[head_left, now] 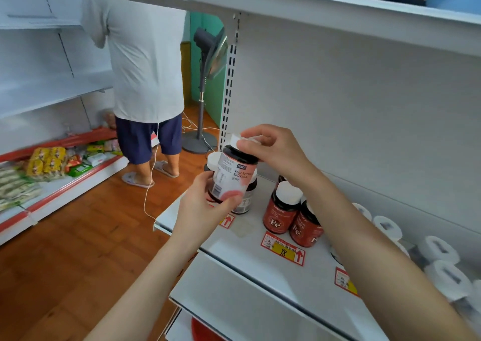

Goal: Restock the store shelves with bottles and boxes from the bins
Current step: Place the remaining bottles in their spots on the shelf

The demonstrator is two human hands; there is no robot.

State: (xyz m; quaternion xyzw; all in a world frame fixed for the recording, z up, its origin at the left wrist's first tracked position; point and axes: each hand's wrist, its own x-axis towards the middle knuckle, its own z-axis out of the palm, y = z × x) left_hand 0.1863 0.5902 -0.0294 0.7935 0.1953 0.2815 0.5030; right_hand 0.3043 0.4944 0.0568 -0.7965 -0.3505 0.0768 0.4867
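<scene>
A dark bottle (pixel 231 176) with a pink and white label and a white cap is held in the air above the left end of the white shelf (pixel 250 247). My left hand (pixel 205 205) grips its base from below. My right hand (pixel 273 148) grips its white cap from above. Right behind it on the shelf stand two similar dark bottles (pixel 247 200), mostly hidden. Two red bottles marked Fe (pixel 283 210) with white caps stand further right on the shelf.
White-capped containers (pixel 440 252) line the shelf's right side. Price tags (pixel 283 249) are stuck along its front. A person in a white shirt (pixel 145 67) stands at the left by a low shelf of snack packets (pixel 46 163). A standing fan (pixel 205 80) is behind.
</scene>
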